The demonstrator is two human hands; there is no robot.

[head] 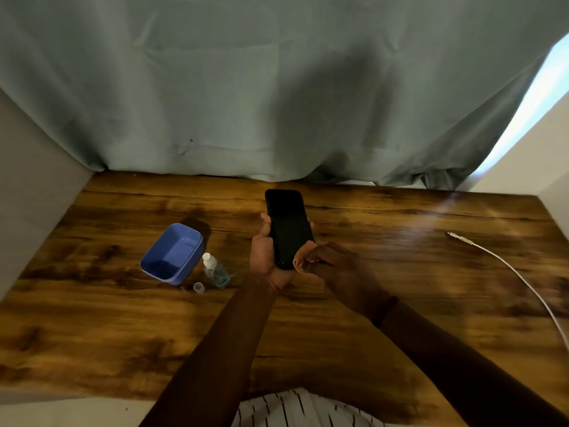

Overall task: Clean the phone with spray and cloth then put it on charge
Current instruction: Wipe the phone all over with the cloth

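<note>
Now the left hand point(263, 254) held the phone point(288, 224) pointing away; the right hand point(345, 272) pinched the cloth point(303, 256) on its near end

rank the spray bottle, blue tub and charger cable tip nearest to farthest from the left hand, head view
1. spray bottle, just left of the left hand holding the phone
2. blue tub, further left, past the bottle
3. charger cable tip, far off on the right side
</note>
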